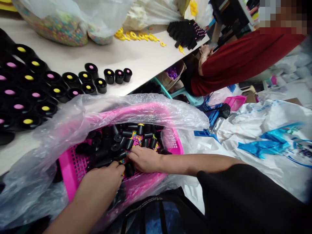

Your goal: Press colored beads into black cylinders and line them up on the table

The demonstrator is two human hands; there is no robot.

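A pink plastic basket lined with a clear plastic bag sits on my lap and holds several small black cylinders. My left hand reaches in from the near side, its fingers curled down among the black pieces. My right hand lies over the pieces in the basket's middle, fingers bent and closed around black parts; what exactly each hand grips is hidden.
On the white table stand rows of black caps with pink and yellow centres. Yellow rings, a stack of black parts and bags of coloured beads lie farther back. A person in red sits at right.
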